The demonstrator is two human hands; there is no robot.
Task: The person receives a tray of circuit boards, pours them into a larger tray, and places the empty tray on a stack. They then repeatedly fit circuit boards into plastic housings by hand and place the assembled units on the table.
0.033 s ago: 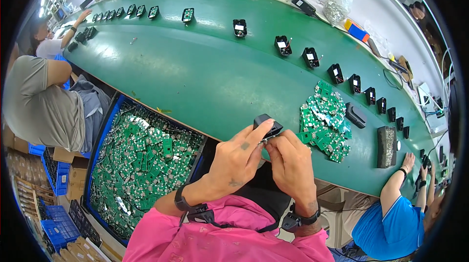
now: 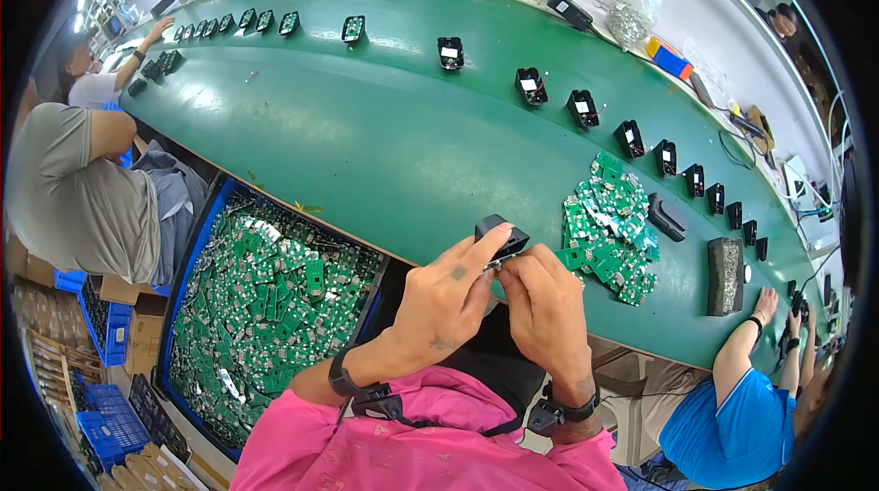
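Near the table's front edge, my left hand grips a small black plastic housing, index finger along its top and thumb underneath. Closed in a pinch, my right hand meets the housing's lower right edge. Something small and pale shows between the fingertips there, too hidden to name. A heap of green circuit boards lies on the table just right of my hands. Beyond it rests a black rounded plastic case.
Open black housings stand in a long row on the green table. A blue-rimmed bin of circuit boards sits at my left. A dark, speckled block lies at the right. Co-workers sit on both sides, one in a blue shirt.
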